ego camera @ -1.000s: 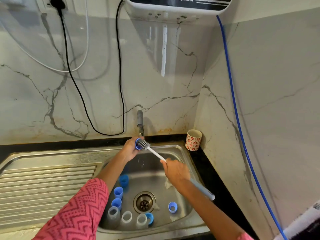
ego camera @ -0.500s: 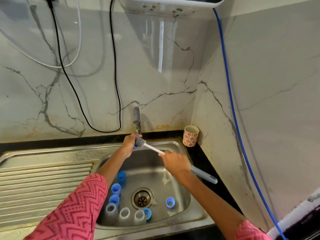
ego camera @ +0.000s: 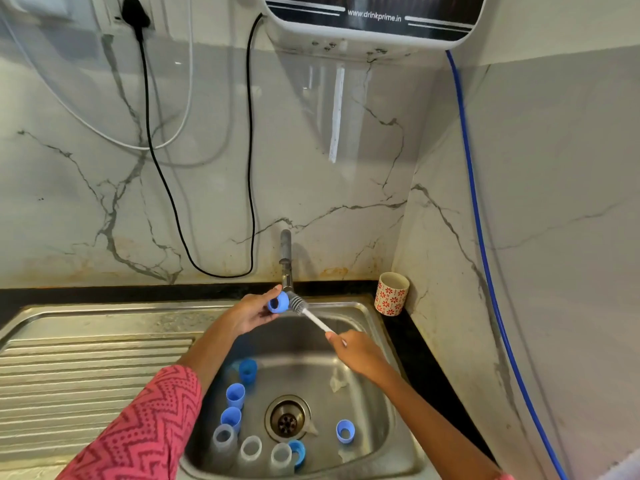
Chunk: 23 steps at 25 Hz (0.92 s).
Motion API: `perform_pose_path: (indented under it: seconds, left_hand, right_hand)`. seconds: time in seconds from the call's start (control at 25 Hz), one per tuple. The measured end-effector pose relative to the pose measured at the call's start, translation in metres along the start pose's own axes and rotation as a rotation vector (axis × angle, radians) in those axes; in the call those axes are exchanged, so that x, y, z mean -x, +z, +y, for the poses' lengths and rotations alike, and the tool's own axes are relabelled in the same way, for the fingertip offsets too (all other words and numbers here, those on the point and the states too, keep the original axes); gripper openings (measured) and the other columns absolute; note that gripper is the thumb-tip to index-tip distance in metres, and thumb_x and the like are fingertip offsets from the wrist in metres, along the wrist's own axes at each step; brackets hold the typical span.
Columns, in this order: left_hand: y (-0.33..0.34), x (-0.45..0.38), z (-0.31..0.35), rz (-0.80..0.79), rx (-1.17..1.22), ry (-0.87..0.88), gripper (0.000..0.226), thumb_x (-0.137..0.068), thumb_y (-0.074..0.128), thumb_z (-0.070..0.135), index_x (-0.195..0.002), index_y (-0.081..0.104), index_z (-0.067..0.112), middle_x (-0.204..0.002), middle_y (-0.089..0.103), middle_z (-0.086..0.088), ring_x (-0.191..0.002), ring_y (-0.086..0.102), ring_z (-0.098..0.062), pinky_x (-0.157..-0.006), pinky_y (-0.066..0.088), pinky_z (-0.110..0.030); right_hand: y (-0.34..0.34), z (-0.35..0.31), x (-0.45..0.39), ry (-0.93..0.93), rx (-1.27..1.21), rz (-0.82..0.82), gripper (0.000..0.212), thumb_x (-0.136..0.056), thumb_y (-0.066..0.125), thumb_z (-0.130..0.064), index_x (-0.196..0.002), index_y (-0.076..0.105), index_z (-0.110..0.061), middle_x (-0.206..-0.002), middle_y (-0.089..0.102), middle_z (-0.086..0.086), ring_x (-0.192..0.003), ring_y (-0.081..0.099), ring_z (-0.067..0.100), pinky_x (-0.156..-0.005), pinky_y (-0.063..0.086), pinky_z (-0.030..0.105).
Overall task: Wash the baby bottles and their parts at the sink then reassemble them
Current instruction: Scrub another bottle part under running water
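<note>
My left hand (ego camera: pixel 251 311) holds a blue bottle ring (ego camera: pixel 278 302) under the tap (ego camera: pixel 286 261), pinched between thumb and fingers. My right hand (ego camera: pixel 358 351) grips the white handle of a bottle brush (ego camera: pixel 304 308); its grey bristle head touches the ring's right side. On the sink floor stand three clear bottle bodies (ego camera: pixel 251 452) along the front wall. Blue caps (ego camera: pixel 235 396) stand at the left, and another blue ring (ego camera: pixel 345 431) lies right of the drain (ego camera: pixel 287 418).
The steel sink (ego camera: pixel 367 317) has a ribbed draining board (ego camera: pixel 86 375) on its left. A red-flowered cup (ego camera: pixel 391 293) stands in the back right corner. A black cable (ego camera: pixel 162 188) and a blue hose (ego camera: pixel 485 254) hang on the marble walls below a water purifier (ego camera: pixel 370 20).
The brush head has come out of the ring and now lies against its right side. The ring's opening has turned toward me. The camera has tilted up a little.
</note>
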State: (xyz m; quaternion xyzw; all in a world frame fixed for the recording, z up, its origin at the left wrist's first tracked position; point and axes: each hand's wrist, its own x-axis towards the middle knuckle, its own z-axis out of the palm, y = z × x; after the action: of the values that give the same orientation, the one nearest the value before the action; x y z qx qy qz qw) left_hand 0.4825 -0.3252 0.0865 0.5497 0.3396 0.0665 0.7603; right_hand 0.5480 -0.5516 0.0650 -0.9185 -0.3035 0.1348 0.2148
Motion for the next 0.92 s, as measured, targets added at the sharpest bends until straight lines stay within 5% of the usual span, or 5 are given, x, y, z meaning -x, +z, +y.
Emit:
perform_pose_path:
  seconds: [0.16, 0.36, 0.6, 0.76, 0.92]
  left_hand:
    - [-0.001, -0.003, -0.004, 0.210, 0.040, -0.014, 0.032, -0.088, 0.062, 0.036, -0.086, 0.054, 0.005, -0.085, 0.055, -0.012, -0.071, 0.053, -0.017, -0.058, 0.049, -0.023]
    - [0.030, -0.005, 0.000, 0.200, 0.170, -0.113, 0.027, -0.096, 0.042, 0.025, -0.073, 0.050, 0.012, -0.066, 0.046, -0.003, -0.056, 0.037, -0.010, -0.056, 0.032, -0.024]
    - [0.046, -0.009, 0.002, 0.283, -0.100, 0.117, 0.027, -0.093, 0.057, 0.017, -0.113, 0.062, -0.001, -0.115, 0.062, -0.016, -0.112, 0.056, -0.028, -0.095, 0.039, -0.037]
    - [0.046, -0.010, -0.004, 0.307, -0.248, 0.222, 0.029, -0.089, 0.061, 0.010, -0.112, 0.063, -0.007, -0.117, 0.062, -0.020, -0.114, 0.054, -0.030, -0.098, 0.037, -0.032]
    - [0.046, -0.004, -0.009, 0.297, -0.264, 0.256, 0.028, -0.088, 0.063, 0.008, -0.109, 0.064, -0.010, -0.103, 0.064, -0.018, -0.102, 0.056, -0.027, -0.085, 0.038, -0.027]
  right_hand:
    - [-0.004, 0.005, -0.003, 0.035, -0.080, 0.024, 0.051, -0.099, 0.034, -0.047, -0.055, 0.038, -0.021, -0.057, 0.043, -0.004, -0.056, 0.043, 0.012, -0.050, 0.029, 0.023]
    - [0.007, -0.006, -0.004, 0.056, -0.115, 0.062, 0.049, -0.099, 0.033, -0.046, -0.057, 0.037, -0.023, -0.059, 0.044, -0.004, -0.064, 0.049, 0.018, -0.051, 0.032, 0.025]
    - [0.005, -0.003, -0.002, 0.042, -0.078, 0.132, 0.048, -0.100, 0.030, -0.044, -0.061, 0.042, -0.018, -0.062, 0.045, -0.002, -0.068, 0.049, 0.021, -0.047, 0.028, 0.023]
    - [0.009, 0.002, -0.001, 0.010, -0.018, 0.140, 0.043, -0.101, 0.029, -0.044, -0.077, 0.050, -0.016, -0.068, 0.050, 0.000, -0.070, 0.051, 0.020, -0.057, 0.034, 0.027]
    - [0.015, 0.000, 0.001, -0.014, 0.029, 0.177, 0.048, -0.101, 0.028, -0.046, -0.082, 0.058, -0.014, -0.074, 0.052, 0.002, -0.069, 0.050, 0.019, -0.053, 0.034, 0.026]
